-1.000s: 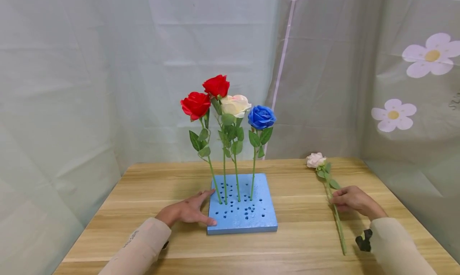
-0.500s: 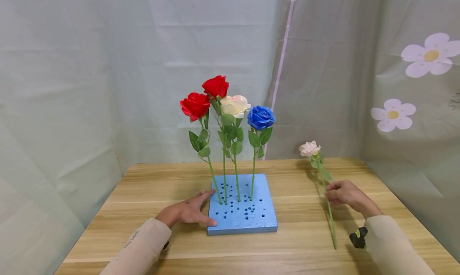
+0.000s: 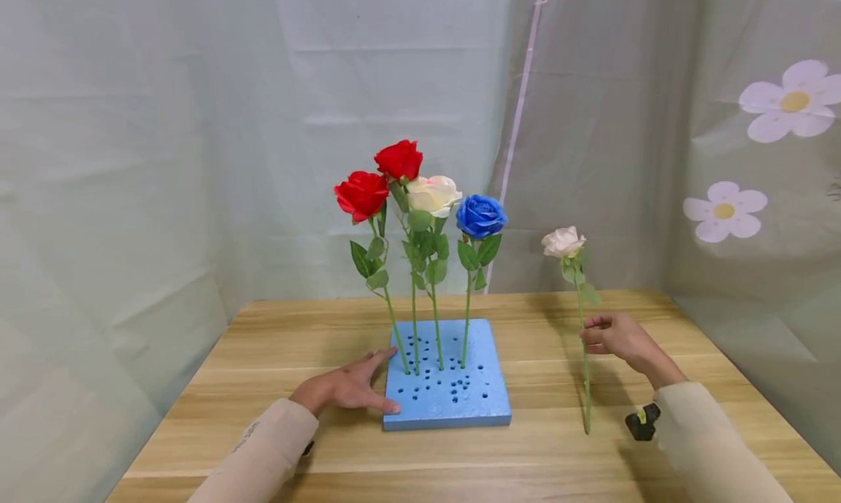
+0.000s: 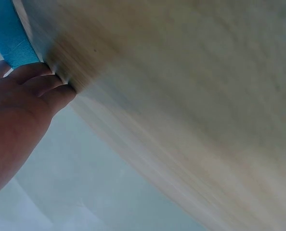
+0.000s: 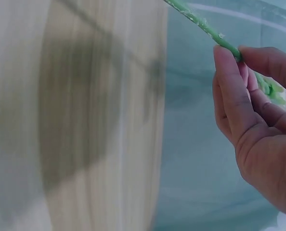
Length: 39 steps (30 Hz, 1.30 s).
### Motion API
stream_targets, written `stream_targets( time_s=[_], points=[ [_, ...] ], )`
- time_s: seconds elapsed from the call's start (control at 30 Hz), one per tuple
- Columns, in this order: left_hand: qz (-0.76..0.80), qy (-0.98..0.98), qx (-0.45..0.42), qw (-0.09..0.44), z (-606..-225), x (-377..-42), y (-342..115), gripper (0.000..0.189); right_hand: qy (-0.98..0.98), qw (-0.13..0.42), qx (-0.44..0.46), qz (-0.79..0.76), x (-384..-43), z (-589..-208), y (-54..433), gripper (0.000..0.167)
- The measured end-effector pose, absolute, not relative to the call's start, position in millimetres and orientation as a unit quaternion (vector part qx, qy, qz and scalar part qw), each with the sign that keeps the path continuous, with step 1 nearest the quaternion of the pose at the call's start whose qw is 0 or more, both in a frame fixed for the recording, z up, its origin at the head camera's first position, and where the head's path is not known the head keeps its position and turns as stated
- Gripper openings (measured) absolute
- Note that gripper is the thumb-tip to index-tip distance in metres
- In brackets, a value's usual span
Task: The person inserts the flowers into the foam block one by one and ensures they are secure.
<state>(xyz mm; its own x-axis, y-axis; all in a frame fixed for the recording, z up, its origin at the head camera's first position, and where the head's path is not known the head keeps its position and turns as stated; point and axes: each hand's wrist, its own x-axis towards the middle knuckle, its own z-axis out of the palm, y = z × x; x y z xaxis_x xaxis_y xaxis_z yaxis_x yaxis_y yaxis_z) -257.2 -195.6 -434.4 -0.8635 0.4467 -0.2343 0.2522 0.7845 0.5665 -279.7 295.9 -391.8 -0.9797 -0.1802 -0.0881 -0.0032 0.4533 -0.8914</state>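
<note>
My right hand pinches the green stem of a pale pink rose between thumb and fingers, and the flower stands nearly upright over the right part of the table. The right wrist view shows the stem between the fingertips. My left hand rests against the left side of a blue block with holes, thumb and fingers spread, the thumb on its front left corner. In the block stand two red roses, a cream rose and a blue rose.
The wooden table carries the block near its middle. Pale curtains hang behind and at both sides, the right one printed with white flowers. The upright roses rise high above the block's rear half.
My right hand has lifted the pale pink rose off the table and brought it left, turning it from lying slanted to nearly upright. The left hand stays at the block.
</note>
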Motion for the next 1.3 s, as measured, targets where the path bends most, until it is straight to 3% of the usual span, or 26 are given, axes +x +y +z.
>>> stream_targets(
  time_s=[0.5, 1.3],
  points=[
    [0.270, 0.928, 0.181, 0.182, -435.7, -257.7, -194.7, 0.114, 0.848, 0.040, -0.078, -0.523, -290.9, -369.5, 270.9, 0.025],
    [0.270, 0.928, 0.179, 0.185, -435.1, -257.1, -195.1, 0.113, 0.833, 0.010, -0.096, -0.545, -302.5, -344.7, 228.3, 0.026]
  ],
)
